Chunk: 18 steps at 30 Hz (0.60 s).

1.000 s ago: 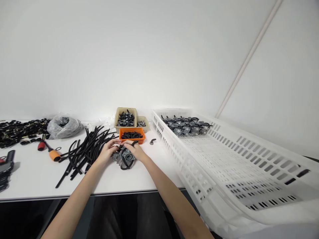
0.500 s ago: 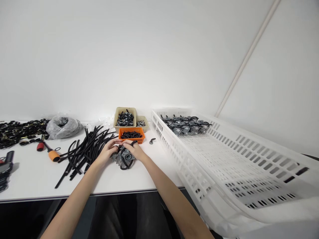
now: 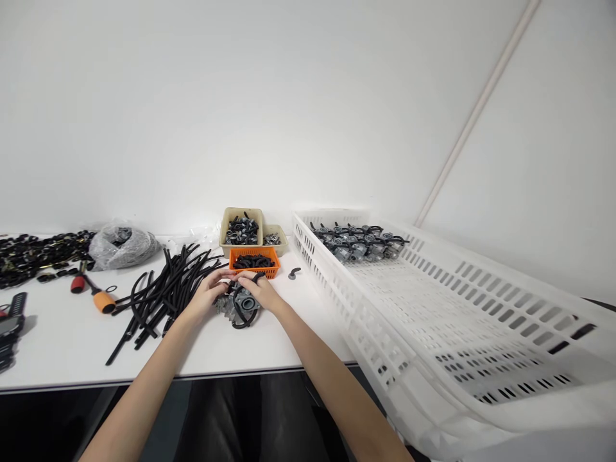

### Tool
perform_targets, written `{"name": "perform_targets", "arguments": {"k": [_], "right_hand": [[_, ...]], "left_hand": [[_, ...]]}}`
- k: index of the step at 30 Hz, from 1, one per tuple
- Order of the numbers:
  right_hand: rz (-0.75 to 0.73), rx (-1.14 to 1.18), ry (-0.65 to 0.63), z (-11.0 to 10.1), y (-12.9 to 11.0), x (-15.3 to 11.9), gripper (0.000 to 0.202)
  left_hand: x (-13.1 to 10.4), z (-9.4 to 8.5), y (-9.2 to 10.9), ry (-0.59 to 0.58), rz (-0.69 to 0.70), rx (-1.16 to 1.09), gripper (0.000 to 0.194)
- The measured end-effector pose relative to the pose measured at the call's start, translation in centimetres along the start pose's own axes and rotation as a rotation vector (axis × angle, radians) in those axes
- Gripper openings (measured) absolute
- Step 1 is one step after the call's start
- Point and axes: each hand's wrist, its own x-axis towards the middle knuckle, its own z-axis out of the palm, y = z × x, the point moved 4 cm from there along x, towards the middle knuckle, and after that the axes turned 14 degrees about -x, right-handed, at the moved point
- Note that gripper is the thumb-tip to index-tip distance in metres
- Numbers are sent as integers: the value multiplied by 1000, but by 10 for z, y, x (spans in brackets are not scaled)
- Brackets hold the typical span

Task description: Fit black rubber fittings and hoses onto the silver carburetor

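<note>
A grey metal carburetor (image 3: 246, 303) with a curved black hose looped round it sits on the white table in front of me. My left hand (image 3: 212, 292) grips its left side, fingers bent over the top. On the other side my right hand (image 3: 260, 292) holds its upper right part, close to a black hose end. The fingertips of both hands nearly meet above it, and what they pinch there is hidden. Just behind stands an orange basket (image 3: 271, 272) of short black hoses. A small part with a black lever (image 3: 294, 273) lies to the right.
Long black hoses (image 3: 178, 292) are heaped at left, beside orange-handled (image 3: 104, 301) and red-handled (image 3: 77, 284) screwdrivers and a plastic bag (image 3: 126, 249). Beige bins (image 3: 223, 246) with small parts stand at the back. A large white crate (image 3: 380, 333) on the right holds several carburetors (image 3: 359, 249).
Almost nothing differs. Both hands stay on the carburetor in the same place, with only a very slight shift of the view.
</note>
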Motion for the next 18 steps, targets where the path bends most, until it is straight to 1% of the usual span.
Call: {"name": "perform_targets", "arguments": {"k": [7,10,18], "right_hand": [[27,34,-5,1,1,1,29],[29,44,0,2,1,1,29],[29,24,-2,0,-1,0,30]], "left_hand": [[0,1,1,16,12,3,33],[0,1,0,1,13,1,33],[2,0,1,18,26,20,31]]}}
